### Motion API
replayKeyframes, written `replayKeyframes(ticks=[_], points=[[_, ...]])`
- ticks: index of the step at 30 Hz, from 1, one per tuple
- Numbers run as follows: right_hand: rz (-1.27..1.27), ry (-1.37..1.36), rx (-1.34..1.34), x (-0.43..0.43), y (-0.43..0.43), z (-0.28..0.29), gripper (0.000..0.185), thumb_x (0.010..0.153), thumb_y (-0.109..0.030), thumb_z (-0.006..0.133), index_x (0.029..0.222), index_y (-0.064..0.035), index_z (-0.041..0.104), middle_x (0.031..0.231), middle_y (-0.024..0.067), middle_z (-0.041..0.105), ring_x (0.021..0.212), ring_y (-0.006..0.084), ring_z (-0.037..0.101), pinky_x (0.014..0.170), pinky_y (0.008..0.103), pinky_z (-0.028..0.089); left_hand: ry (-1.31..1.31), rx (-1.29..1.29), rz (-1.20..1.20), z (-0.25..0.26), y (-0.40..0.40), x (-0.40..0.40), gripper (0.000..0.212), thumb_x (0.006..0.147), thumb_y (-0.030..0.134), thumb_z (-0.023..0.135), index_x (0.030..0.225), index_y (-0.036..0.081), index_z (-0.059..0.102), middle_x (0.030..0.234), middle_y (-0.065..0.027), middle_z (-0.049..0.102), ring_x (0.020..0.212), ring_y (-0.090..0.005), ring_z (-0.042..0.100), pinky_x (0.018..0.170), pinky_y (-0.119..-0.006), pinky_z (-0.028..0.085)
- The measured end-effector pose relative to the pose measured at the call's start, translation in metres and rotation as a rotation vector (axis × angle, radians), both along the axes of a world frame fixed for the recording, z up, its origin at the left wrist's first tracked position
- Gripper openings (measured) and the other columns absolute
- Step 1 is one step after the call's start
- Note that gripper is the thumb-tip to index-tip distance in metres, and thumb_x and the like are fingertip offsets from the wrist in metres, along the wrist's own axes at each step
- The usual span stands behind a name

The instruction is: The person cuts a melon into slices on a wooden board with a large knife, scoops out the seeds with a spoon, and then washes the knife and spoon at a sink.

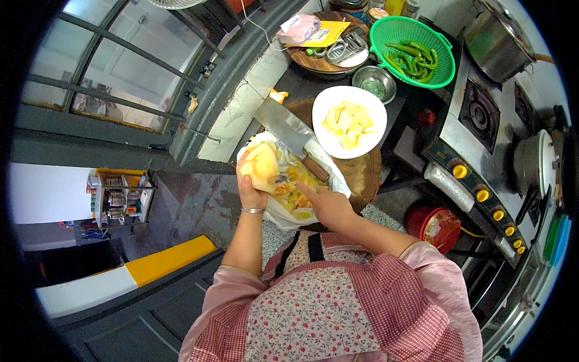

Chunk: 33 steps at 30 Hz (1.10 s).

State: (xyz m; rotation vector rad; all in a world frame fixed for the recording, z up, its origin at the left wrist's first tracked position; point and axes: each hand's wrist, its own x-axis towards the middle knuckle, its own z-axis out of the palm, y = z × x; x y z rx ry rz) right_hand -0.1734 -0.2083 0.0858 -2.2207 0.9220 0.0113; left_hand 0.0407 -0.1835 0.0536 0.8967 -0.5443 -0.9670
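My left hand (250,193) holds a large piece of peeled, pale yellow fruit or squash (261,166) over a white plastic bag (276,216) of peelings and orange pulp. My right hand (332,209) is closed around something at the fruit's lower end; a small metal part shows there, but its handle is hidden. Across the bag's far edge lies a cleaver (286,125) with a wooden handle. A white plate (381,118) of pale yellow cut pieces (348,124) rests on the round wooden chopping block (366,181), right of the cleaver.
A green plastic colander (445,63) holds green chillies (414,61). Near it are a small steel bowl (374,84) and a round wooden board (316,59) with packets and metal utensils. On the right stands a gas stove (457,120) with pots; a red bucket (418,221) is below.
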Motion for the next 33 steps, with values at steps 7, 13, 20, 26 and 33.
replayKeyframes(ticks=[7, 13, 20, 26, 33], points=[[-0.028, 0.063, -0.012, -0.013, 0.001, -0.006, 0.063, 0.080, -0.008, 0.047, 0.139, -0.0230, 0.032, 0.089, 0.0142, 0.060, 0.076, 0.0329, 0.062, 0.065, 0.0430, 0.050, -0.065, 0.032, -0.041, -0.001, 0.003, 0.010, 0.088, 0.068, 0.049, 0.073, 0.130, 0.003, 0.032, 0.127, -0.0128, 0.044, 0.117, -0.0265, 0.047, 0.099, -0.039, 0.040], [-0.013, -0.013, 0.022, -0.004, 0.000, -0.011, 0.059, 0.081, -0.008, 0.046, 0.137, -0.0220, 0.036, 0.089, 0.0154, 0.060, 0.075, 0.0335, 0.062, 0.064, 0.0441, 0.050, -0.109, 0.063, -0.050, 0.004, 0.000, 0.005, 0.089, 0.067, 0.049, 0.074, 0.130, 0.003, 0.032, 0.125, -0.0122, 0.044, 0.116, -0.0255, 0.047, 0.099, -0.038, 0.040], [-0.047, 0.053, -0.010, -0.022, 0.005, -0.016, 0.059, 0.080, -0.008, 0.047, 0.137, -0.0220, 0.037, 0.086, 0.0146, 0.061, 0.074, 0.0326, 0.062, 0.064, 0.0437, 0.050, 0.073, 0.041, 0.043, -0.004, 0.010, 0.024, 0.078, 0.076, 0.052, 0.064, 0.132, 0.006, 0.035, 0.128, -0.0106, 0.046, 0.118, -0.0258, 0.046, 0.100, -0.040, 0.039], [-0.089, 0.071, 0.047, -0.020, -0.001, -0.011, 0.059, 0.080, -0.007, 0.047, 0.137, -0.0210, 0.037, 0.084, 0.0158, 0.060, 0.073, 0.0328, 0.061, 0.064, 0.0447, 0.049, 0.356, 0.074, 0.095, -0.004, 0.022, 0.025, 0.070, 0.085, 0.065, 0.035, 0.127, 0.010, 0.046, 0.129, -0.0097, 0.050, 0.117, -0.0294, 0.049, 0.100, -0.047, 0.038], [-0.172, -0.203, -0.025, 0.003, -0.006, 0.002, 0.059, 0.081, -0.006, 0.047, 0.137, -0.0227, 0.037, 0.081, 0.0159, 0.059, 0.071, 0.0330, 0.061, 0.063, 0.0435, 0.049, 0.451, -0.063, -0.047, -0.006, 0.029, 0.017, 0.070, 0.086, 0.065, 0.035, 0.126, 0.010, 0.047, 0.127, -0.0093, 0.053, 0.115, -0.0295, 0.051, 0.099, -0.046, 0.039]])
